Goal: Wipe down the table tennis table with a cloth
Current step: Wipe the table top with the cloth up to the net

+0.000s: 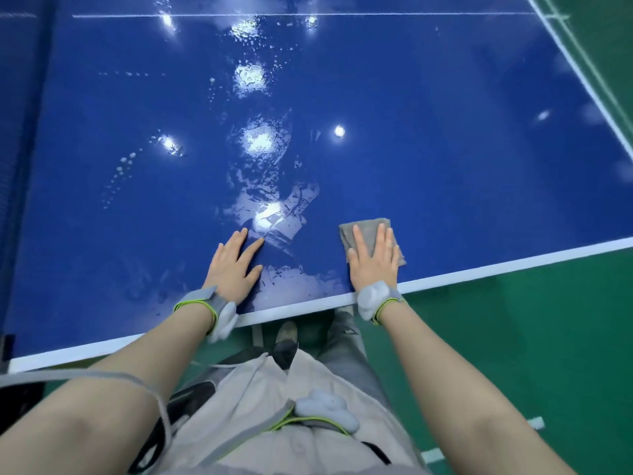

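The right hand (373,260) is laid flat, fingers straight and close together, on a folded grey cloth (371,234), which is pressed onto the blue tabletop (445,149) just inside its near white edge. The left hand (233,265) is rested palm down on the bare tabletop beside it, fingers spread, near the same edge. A strapped band is worn on each wrist. Wet streaks and droplets are seen between and beyond the hands. A green floor (548,320) is visible past the near edge.
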The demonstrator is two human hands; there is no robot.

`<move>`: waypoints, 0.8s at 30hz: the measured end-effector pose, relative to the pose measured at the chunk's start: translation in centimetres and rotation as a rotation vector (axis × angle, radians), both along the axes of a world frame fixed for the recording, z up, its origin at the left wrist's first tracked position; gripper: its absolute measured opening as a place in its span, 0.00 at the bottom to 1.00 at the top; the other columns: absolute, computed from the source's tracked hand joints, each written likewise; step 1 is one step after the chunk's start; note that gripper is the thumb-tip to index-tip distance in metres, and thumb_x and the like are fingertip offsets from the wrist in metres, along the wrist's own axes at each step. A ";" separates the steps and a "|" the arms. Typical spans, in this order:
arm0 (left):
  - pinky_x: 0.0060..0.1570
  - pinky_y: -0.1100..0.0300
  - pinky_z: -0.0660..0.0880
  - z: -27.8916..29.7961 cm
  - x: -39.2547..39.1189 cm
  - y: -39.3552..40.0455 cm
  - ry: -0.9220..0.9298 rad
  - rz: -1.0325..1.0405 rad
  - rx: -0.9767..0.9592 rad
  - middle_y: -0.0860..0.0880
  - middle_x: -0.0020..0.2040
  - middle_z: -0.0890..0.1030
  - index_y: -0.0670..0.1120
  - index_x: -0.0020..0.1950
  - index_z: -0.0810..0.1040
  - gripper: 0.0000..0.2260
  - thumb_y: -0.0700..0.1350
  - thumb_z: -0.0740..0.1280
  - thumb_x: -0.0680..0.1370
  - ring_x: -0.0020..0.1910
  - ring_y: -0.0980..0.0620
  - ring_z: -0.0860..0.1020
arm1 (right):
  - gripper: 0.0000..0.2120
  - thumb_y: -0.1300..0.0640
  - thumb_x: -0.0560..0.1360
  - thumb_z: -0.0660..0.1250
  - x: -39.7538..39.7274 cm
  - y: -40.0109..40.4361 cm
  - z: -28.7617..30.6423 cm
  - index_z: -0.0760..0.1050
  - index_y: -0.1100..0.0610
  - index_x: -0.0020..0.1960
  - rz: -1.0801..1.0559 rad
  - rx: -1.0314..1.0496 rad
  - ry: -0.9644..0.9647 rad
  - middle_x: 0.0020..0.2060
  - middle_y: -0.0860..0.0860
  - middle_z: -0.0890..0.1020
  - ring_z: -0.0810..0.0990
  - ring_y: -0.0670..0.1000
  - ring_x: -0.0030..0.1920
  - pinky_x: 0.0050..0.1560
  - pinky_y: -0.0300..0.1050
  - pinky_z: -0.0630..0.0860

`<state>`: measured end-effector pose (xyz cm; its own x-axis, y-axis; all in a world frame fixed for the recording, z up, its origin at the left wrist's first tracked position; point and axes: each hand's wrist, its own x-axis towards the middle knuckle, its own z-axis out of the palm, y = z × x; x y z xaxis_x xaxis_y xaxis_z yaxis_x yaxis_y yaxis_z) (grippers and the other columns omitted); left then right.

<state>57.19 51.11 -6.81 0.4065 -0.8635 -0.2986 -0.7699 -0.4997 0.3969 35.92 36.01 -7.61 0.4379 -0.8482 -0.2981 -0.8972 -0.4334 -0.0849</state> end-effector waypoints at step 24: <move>0.72 0.52 0.41 -0.5 -1.4 4.7 -0.031 0.126 0.046 0.48 0.77 0.48 0.53 0.76 0.54 0.23 0.50 0.55 0.81 0.76 0.49 0.45 | 0.26 0.46 0.82 0.44 -1.7 4.7 0.4 0.38 0.46 0.77 -0.033 -0.001 0.094 0.76 0.59 0.39 0.38 0.58 0.76 0.73 0.56 0.40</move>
